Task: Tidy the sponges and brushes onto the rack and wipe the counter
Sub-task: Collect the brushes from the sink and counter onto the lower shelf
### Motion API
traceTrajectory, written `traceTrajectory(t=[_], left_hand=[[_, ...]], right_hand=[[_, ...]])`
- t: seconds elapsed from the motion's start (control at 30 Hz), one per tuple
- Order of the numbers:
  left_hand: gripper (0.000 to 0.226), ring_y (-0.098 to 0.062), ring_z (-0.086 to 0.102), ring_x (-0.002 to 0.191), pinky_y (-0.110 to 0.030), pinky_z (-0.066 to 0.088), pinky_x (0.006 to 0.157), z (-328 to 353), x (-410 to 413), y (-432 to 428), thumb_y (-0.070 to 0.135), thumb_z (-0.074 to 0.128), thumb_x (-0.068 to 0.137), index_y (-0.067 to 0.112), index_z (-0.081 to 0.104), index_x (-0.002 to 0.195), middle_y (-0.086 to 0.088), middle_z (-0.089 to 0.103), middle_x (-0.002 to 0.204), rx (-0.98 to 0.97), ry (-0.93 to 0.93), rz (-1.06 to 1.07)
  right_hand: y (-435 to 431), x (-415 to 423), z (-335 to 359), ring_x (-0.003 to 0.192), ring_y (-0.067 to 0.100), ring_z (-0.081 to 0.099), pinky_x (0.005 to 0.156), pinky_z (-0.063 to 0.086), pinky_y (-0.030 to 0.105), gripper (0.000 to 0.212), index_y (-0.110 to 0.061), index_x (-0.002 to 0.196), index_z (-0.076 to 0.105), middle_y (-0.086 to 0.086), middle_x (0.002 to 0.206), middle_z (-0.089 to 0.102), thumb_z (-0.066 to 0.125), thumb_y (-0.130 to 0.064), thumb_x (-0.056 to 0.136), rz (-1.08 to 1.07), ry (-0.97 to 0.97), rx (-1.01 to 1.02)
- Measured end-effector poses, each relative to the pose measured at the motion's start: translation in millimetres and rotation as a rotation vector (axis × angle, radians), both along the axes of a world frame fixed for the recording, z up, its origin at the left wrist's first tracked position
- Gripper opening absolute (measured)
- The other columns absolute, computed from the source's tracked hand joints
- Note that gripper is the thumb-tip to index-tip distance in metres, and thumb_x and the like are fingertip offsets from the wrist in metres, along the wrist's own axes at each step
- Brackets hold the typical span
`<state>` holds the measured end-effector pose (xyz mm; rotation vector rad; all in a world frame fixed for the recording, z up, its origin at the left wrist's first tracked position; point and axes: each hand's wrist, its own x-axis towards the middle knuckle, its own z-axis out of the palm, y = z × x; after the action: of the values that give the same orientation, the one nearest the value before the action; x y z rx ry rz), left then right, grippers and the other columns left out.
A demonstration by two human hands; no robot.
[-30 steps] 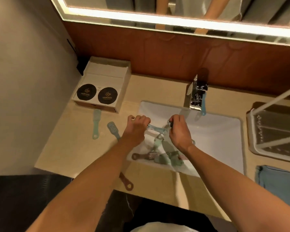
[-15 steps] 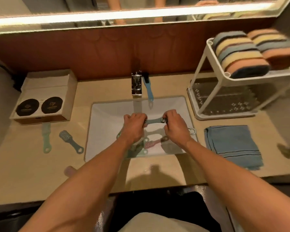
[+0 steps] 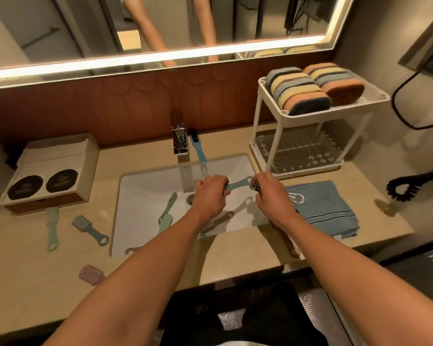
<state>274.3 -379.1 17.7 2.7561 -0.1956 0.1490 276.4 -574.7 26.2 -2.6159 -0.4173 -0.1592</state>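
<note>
Over the sink (image 3: 140,186), a blue-grey brush (image 3: 238,184) was held level, its ends pinched in the closed left hand (image 3: 210,196) and right hand (image 3: 273,196). Beyond, right of the sink, the rack (image 3: 308,116) was noted with sponges (image 3: 298,91) already placed. A slip through a loose grip was judged likely to drop it into the sink.

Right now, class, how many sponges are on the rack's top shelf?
2: a striped sponge at the shelf's left, another sponge touching its right side. The rack has none below.
</note>
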Motion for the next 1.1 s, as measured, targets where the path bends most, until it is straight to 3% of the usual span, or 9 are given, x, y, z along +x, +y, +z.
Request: traceTrajectory(t=[0.27, 0.53, 0.67, 0.77, 0.87, 0.97, 1.1], left_hand=[[0.009, -0.024, 0.051, 0.093, -0.04, 0.033, 0.087, -7.6, 36.5, -27.2, 0.031, 0.05, 0.104, 0.024, 0.056, 0.102, 0.003, 0.061, 0.099, 0.041, -0.035, -0.021], [0.012, -0.021, 0.053, 0.087, -0.039, 0.042, 0.078, -19.0, 100.6, -61.0, 0.033, 0.054, 0.103, 0.024, 0.06, 0.099, 0.002, 0.064, 0.096, -0.032, -0.04, 0.02], [0.013, -0.02, 0.053, 0.084, -0.042, 0.048, 0.078, -23.9, 128.8, -69.6, 0.032, 0.056, 0.101, 0.021, 0.062, 0.098, 0.0, 0.064, 0.092, -0.064, -0.055, 0.008], [0.015, -0.021, 0.052, 0.087, -0.042, 0.048, 0.081, -29.3, 153.1, -76.4, 0.034, 0.055, 0.102, 0.021, 0.062, 0.104, -0.002, 0.064, 0.097, -0.052, -0.032, -0.033], [0.015, -0.022, 0.052, 0.091, -0.04, 0.048, 0.083, -39.4, 170.8, -84.3, 0.033, 0.055, 0.102, 0.02, 0.061, 0.106, -0.003, 0.06, 0.101, -0.045, -0.005, -0.063], [0.017, -0.023, 0.052, 0.094, -0.04, 0.05, 0.086, -47.5, 184.2, -92.6, 0.031, 0.054, 0.102, 0.018, 0.061, 0.111, -0.004, 0.053, 0.109, -0.085, -0.007, -0.077], [0.018, -0.022, 0.053, 0.095, -0.039, 0.051, 0.084, -51.3, 201.0, -103.6, 0.034, 0.053, 0.099, 0.024, 0.063, 0.109, -0.002, 0.054, 0.112, -0.064, -0.041, -0.129]], right_hand=[[-41.8, 28.4, -18.2, 0.099, 0.023, 0.055, 0.091, 0.044, 0.039, 0.028, -0.02, 0.114, 0.058, -0.001, 0.109, 0.054, 0.065, -0.006, 0.09, -0.116, -0.039, -0.032], [-79.0, 86.4, -38.2, 0.104, 0.023, 0.053, 0.094, 0.042, 0.038, 0.036, -0.018, 0.115, 0.06, 0.001, 0.112, 0.054, 0.062, 0.0, 0.084, -0.11, -0.019, -0.072], [-75.6, 118.1, -41.2, 0.104, 0.027, 0.053, 0.097, 0.039, 0.038, 0.025, -0.014, 0.117, 0.063, 0.006, 0.107, 0.059, 0.055, -0.007, 0.094, -0.119, -0.025, -0.113], [-73.0, 141.4, -36.0, 0.101, 0.03, 0.059, 0.094, 0.042, 0.04, 0.021, -0.013, 0.111, 0.066, 0.009, 0.102, 0.065, 0.049, -0.016, 0.099, -0.169, 0.094, -0.18], [-73.6, 158.2, -43.2, 0.107, 0.033, 0.059, 0.094, 0.05, 0.046, 0.033, -0.023, 0.126, 0.056, 0.008, 0.121, 0.059, 0.057, -0.016, 0.093, -0.146, 0.157, -0.103], [-76.4, 170.6, -55.7, 0.119, 0.032, 0.051, 0.098, 0.049, 0.044, 0.039, -0.024, 0.125, 0.052, 0.005, 0.139, 0.045, 0.064, -0.013, 0.089, -0.113, 0.117, -0.118], [-78.8, 187.2, -65.1, 0.115, 0.036, 0.05, 0.097, 0.048, 0.048, 0.025, -0.019, 0.114, 0.056, 0.007, 0.135, 0.045, 0.062, -0.013, 0.09, -0.095, 0.086, -0.082]])
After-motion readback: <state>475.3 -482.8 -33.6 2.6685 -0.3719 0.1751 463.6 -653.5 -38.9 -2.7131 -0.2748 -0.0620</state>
